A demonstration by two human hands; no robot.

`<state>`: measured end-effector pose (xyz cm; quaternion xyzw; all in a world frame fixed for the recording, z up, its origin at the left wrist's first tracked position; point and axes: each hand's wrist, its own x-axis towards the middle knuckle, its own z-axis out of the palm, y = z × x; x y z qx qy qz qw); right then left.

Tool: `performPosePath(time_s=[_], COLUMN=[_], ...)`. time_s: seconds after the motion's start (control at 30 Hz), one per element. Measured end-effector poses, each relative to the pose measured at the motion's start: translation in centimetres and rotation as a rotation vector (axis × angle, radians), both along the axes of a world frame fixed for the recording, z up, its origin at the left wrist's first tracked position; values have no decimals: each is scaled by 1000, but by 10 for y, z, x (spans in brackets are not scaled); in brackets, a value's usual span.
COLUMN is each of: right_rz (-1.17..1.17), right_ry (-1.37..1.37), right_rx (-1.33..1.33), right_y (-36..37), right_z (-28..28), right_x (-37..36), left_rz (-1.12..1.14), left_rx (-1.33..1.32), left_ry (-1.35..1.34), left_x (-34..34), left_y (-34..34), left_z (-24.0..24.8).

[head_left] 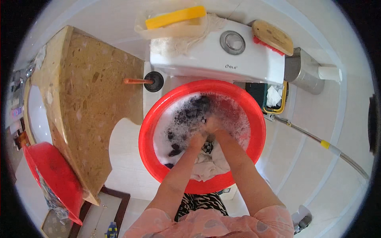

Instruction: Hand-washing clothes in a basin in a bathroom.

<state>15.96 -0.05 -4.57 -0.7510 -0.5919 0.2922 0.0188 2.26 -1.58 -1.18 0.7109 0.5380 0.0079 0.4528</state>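
You seem mid-wash, left hand (196,140) and right hand (212,125) in the red basin (257,131); dark cloth (197,106) lies beyond, white cloth (209,167) nearer you; suds (163,137) hide your fingers' opening and hold; more rubbing likely calls for firm grip

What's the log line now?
left hand in suds | right hand in suds | red basin holds white cloth, dark cloth | grip unclear

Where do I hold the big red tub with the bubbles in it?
Hold the tub by its wide rim, I'd say, coming from both sides: left hand at its left, right hand at its right. The rim is round, bare at both sides, while the forearms cross its near part.
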Motion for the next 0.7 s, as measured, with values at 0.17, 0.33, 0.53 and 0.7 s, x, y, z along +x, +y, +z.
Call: performPosePath(time_s=[0.17,0.33,0.53,0.7], right_rz=[77,-316,-76,-194], right_ry=[84,116,29,-168], right_rx=[-83,410,8,-32], right_y=[21,7,-23,-52], right_z=[75,91,112,73], right_x=[25,76,38,34], left_rz=[-64,-66,-231,-105], left_rx=[-57,466,355,475], left_ry=[115,-115,-251,-139], left_x=[-13,-31,-58,-35], left_y=[31,17,-56,-60], left_z=[57,121,95,116])
